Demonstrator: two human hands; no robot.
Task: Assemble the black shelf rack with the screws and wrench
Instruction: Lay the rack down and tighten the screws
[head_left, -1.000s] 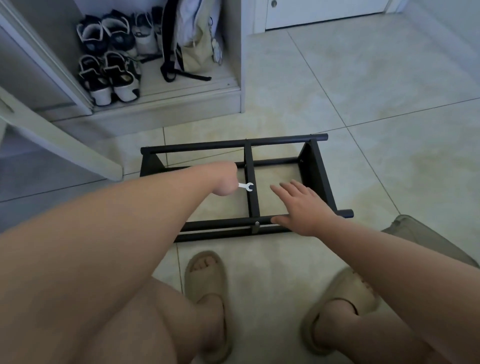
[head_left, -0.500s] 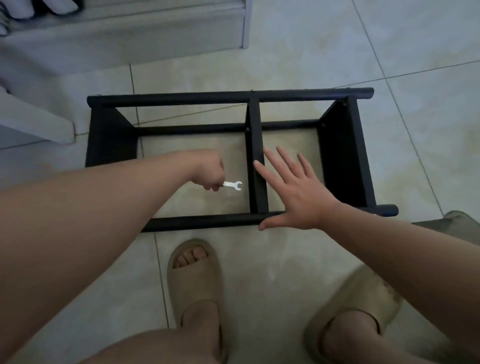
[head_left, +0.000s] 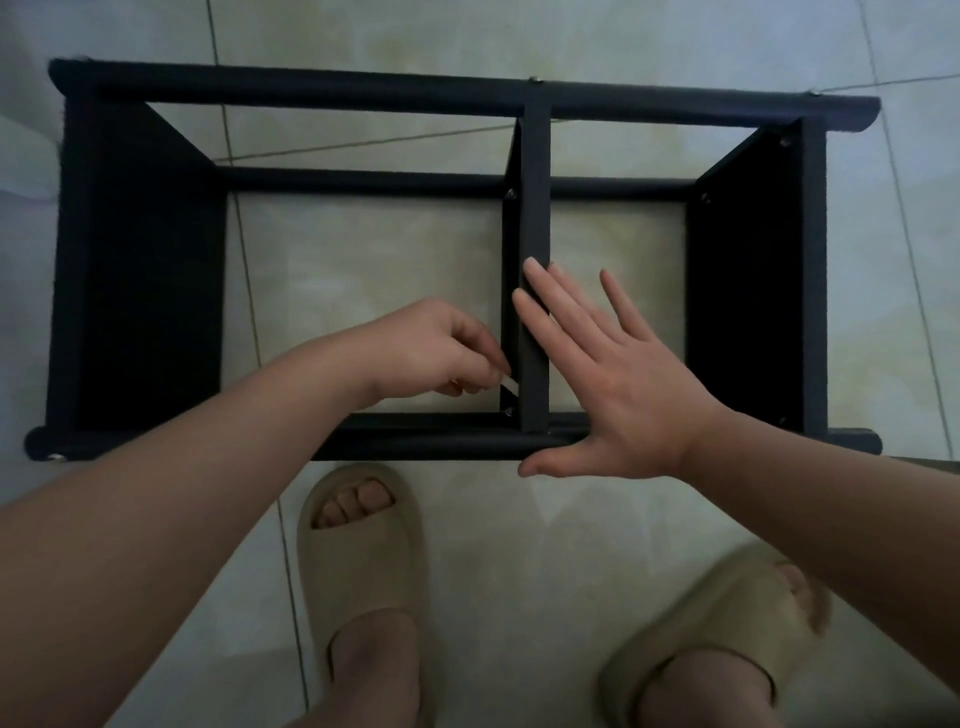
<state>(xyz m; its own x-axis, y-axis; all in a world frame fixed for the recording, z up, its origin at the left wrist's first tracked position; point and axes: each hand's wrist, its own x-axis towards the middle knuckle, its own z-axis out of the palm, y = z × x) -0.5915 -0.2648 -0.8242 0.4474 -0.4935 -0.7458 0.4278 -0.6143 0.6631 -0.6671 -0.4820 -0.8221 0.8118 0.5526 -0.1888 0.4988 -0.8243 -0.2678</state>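
One black shelf rack (head_left: 530, 98) lies on the floor (head_left: 363, 286). Wrench (head_left: 509, 385), mid-bay a moment ago, now meets the near screw (head_left: 508, 412) beside the centre divider (head_left: 535, 208). Left hand (head_left: 441, 348) grip pinches it. Right hand (head_left: 613, 384) lies flat, fingers straight, bracing the divider. Tightening looks imminent.

The floor (head_left: 519, 545) is laid with pale glossy tiles with a cream mottled pattern. Thin grout lines (head_left: 289, 571) cross it, one running from 12 to 6 o'clock left of centre. A beige open-toe left slipper (head_left: 363, 556) sits at 6 o'clock, toe towards 12 o'clock. A matching right slipper (head_left: 727, 618) sits at 5 o'clock, toe angled towards 2 o'clock. Both slippers are worn.
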